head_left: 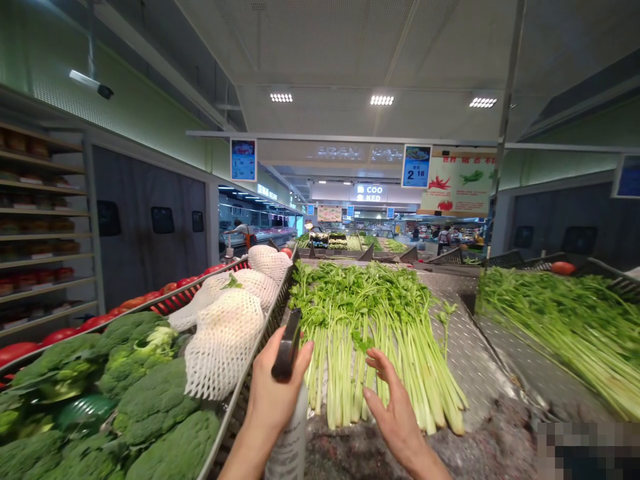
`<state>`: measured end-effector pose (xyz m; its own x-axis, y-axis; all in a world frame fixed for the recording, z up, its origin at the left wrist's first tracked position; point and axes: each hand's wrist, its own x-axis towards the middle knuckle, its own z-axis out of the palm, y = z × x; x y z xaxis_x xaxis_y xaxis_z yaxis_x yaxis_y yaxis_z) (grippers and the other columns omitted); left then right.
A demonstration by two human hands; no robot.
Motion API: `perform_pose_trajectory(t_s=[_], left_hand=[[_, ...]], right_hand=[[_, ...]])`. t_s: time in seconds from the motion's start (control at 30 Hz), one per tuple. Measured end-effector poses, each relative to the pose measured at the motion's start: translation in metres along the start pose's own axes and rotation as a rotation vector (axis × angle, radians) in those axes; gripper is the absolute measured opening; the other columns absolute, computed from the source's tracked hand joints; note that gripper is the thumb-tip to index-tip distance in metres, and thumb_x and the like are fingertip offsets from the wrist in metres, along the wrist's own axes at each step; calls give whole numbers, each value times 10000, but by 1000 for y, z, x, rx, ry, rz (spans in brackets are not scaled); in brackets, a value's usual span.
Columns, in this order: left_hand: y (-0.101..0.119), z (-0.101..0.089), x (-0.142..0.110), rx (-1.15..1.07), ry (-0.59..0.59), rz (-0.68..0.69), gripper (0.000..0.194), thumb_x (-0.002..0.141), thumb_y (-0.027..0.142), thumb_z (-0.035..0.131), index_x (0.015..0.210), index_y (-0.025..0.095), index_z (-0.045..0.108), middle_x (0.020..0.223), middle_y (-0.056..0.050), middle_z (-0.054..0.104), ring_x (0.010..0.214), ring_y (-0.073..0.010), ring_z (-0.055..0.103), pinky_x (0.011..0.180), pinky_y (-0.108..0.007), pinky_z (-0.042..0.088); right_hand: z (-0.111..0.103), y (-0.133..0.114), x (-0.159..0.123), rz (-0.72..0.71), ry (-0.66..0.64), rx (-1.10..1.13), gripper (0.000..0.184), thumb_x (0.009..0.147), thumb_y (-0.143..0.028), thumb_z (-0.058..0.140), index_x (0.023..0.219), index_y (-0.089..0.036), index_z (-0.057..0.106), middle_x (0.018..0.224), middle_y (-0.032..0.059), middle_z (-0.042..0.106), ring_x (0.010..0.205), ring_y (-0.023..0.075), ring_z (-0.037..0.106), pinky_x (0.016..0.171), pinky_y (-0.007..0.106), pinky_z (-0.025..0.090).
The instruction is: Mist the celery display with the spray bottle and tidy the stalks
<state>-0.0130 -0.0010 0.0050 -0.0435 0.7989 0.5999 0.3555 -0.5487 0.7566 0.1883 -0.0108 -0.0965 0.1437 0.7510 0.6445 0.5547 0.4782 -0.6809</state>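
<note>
My left hand [277, 383] is wrapped round a spray bottle [289, 433] with a black head and a pale grey body, held upright at the near left side of the celery. My fingers partly cover its neck. A wide row of celery [370, 333] lies with leaves away from me and pale stalk ends towards me. Above the front ends of the stalks is my right hand [390, 403], its thumb and fingers apart and nothing in them. Whether it touches the stalks I cannot tell.
On the left, a black crate holds broccoli [155, 400] and white foam nets [225, 333], with red tomatoes [100, 320] beyond. The celery rests on a textured metal shelf [463, 333], with grey cloth [350, 453] along its front. A mirror panel [550, 227] stands right.
</note>
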Motion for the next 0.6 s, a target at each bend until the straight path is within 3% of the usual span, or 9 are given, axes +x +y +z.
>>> perform_pose_trajectory(t_s=[0.1,0.2,0.3,0.4,0.5,0.6], left_hand=[[17,24,-3,-80,-71,14,390,684,384,527,1001,158,506,754,-27,601,653,-156,552,631,-283,432],[33,48,-10,-168,-171,40,345,707,374,501,983,167,486,766,-20,575,671,-147,541,649,-281,427],[44,66,-16,-181,-246,60,237,718,359,486,860,171,503,769,-21,533,697,-146,525,669,-287,426],[54,77,-22,-149,-301,103,266,683,351,529,871,165,507,911,-62,491,853,-182,505,776,-330,411],[60,83,-31,-175,-389,163,439,643,356,571,1023,159,476,1159,-114,388,1078,-237,400,920,-380,328],[50,86,-42,-245,-506,195,625,666,351,549,1219,175,319,1313,-116,249,1174,-238,311,971,-386,278]], right_hand=[[-1,-49,7,-78,-178,131,718,680,-192,525,1307,-166,176,1285,105,355,1161,208,352,956,387,287],[-2,-75,9,-77,-248,153,787,646,-181,559,1316,-159,146,1314,109,312,1195,212,299,978,402,244],[-5,-79,8,-71,-160,166,773,681,-215,548,1318,-141,117,1290,126,344,1181,208,327,969,378,270],[-12,-71,7,-72,-43,167,727,714,-274,536,1310,-139,140,1220,128,429,1135,205,395,943,345,320],[-28,-65,5,-25,59,203,542,730,-320,520,1211,-159,331,1080,103,539,992,201,513,856,321,411],[-55,-67,3,104,160,284,272,711,-365,546,890,-160,538,808,59,612,725,181,585,660,276,492]])
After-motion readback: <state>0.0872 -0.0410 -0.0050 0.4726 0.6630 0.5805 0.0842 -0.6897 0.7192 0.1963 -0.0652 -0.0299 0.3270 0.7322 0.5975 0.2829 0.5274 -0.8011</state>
